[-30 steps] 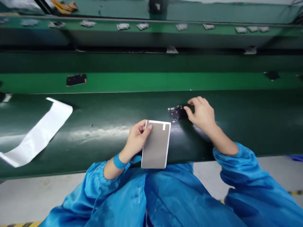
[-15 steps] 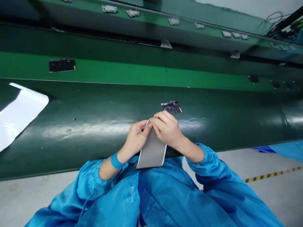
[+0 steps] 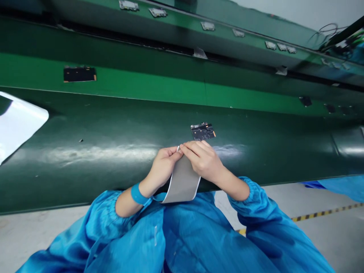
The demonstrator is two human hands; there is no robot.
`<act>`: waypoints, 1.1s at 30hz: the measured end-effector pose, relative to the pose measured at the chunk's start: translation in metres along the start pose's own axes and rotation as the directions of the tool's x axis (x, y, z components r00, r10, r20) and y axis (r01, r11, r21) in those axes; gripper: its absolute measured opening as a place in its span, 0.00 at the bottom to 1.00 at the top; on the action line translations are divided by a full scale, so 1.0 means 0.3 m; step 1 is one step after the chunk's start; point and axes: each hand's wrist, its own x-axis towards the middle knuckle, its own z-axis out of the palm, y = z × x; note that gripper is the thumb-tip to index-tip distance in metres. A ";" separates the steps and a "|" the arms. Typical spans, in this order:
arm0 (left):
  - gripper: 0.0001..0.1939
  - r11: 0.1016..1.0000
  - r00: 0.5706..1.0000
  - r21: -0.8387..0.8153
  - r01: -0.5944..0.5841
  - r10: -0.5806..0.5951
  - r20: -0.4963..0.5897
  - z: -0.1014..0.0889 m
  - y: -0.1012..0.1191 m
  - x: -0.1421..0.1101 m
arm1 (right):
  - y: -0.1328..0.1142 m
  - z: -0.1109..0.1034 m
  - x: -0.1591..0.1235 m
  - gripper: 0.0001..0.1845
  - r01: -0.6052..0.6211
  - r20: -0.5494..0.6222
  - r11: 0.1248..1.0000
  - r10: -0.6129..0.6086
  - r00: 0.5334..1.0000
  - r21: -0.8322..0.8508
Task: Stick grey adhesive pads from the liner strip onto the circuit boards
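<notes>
A grey sheet with white edges [image 3: 183, 182] hangs between my hands, its lower end curving down by my lap. My left hand [image 3: 164, 163] pinches its upper left corner between thumb and fingers. At the top edge, my right hand [image 3: 204, 159] is closed with its fingertips together on the sheet, close to my left fingertips. What exactly the right fingertips pinch is too small to make out. Just beyond the right hand lies a black circuit board [image 3: 203, 131] with small orange patches, flat on the dark green mat.
A white curled sheet [image 3: 21, 119] lies at the left on the dark green mat [image 3: 113, 125]. Another black board [image 3: 80, 74] rests on the bright green strip [image 3: 159, 89]. More dark boards [image 3: 305, 101] sit at the right. Several small pale modules [image 3: 208, 26] line the raised shelf.
Both hands keep hold of the grey sheet's top edge; the right fingers have flattened and lowered slightly. The view has shifted a little, so the white sheet now sits further left.
</notes>
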 end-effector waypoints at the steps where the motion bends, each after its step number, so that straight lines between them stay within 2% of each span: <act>1: 0.21 1.000 1.000 -0.015 0.005 -0.005 -0.006 0.003 -0.001 0.002 | 0.000 -0.007 -0.004 0.18 0.016 0.015 1.000 -0.015 1.000 -0.013; 4: 0.20 0.999 1.000 -0.036 0.016 -0.017 -0.011 0.008 -0.003 0.007 | 0.002 -0.023 -0.014 0.17 0.052 0.043 0.998 -0.050 0.998 -0.030; 6: 0.20 1.000 1.000 -0.011 0.011 -0.011 -0.006 0.009 -0.002 0.010 | 0.005 -0.027 -0.017 0.17 0.030 0.057 1.000 -0.030 0.998 -0.002; 9: 0.21 0.996 0.999 0.086 -0.035 0.036 -0.004 0.006 -0.001 0.011 | 0.008 -0.023 -0.013 0.18 -0.091 0.060 0.992 0.086 0.995 0.088; 12: 0.23 0.981 0.997 0.179 -0.076 0.076 0.006 0.004 -0.003 0.012 | 0.006 -0.012 -0.005 0.16 -0.175 0.028 0.979 0.173 0.985 0.107; 18: 0.22 0.973 0.996 0.214 -0.087 0.086 0.014 0.015 -0.003 0.013 | 0.003 -0.008 -0.014 0.17 -0.176 0.039 0.979 0.173 0.984 0.103; 22: 0.19 0.973 0.995 0.207 -0.099 0.095 0.028 0.022 0.009 0.010 | 0.003 -0.015 -0.024 0.17 -0.127 -0.012 0.985 0.129 0.992 0.112; 29: 0.23 0.939 0.992 0.321 -0.122 0.115 0.042 0.023 0.020 0.006 | 0.021 -0.013 0.003 0.13 -0.222 -0.009 0.933 0.234 0.972 0.283; 33: 0.23 0.904 0.987 0.396 -0.160 0.149 0.059 0.027 0.026 0.006 | 0.037 -0.006 0.017 0.12 -0.219 -0.009 0.920 0.234 0.972 0.325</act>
